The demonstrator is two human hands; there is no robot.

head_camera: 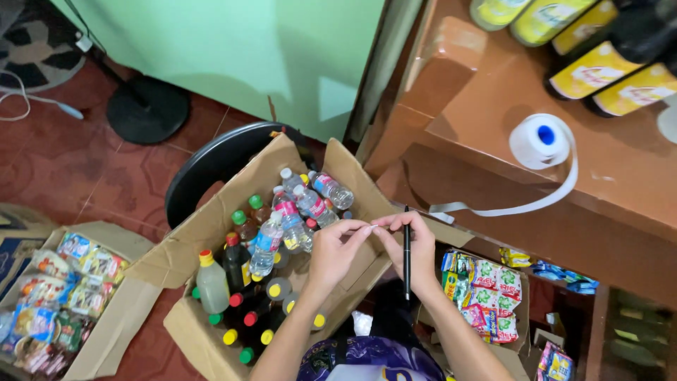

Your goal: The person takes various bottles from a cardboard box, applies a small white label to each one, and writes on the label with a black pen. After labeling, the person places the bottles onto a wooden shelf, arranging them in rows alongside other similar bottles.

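Note:
My left hand (336, 248) and my right hand (417, 247) meet above the right flap of an open cardboard box (187, 243). Between the fingertips of both hands is a small white sticker (372, 228). A black pen (407, 254) hangs upright from my right hand, tucked between its fingers. The box holds several bottles: small clear water bottles (293, 212) lying at the back, and upright bottles with red, yellow and green caps (243, 310) at the front.
A roll of white tape-like labels (541, 141) lies on the brown counter (472, 92), its strip trailing left. Yellow-labelled bottles (592, 70) stand at the counter's back. Boxes of snack packets sit at left (63, 296) and right (486, 296). A black chair (211, 166) is behind the box.

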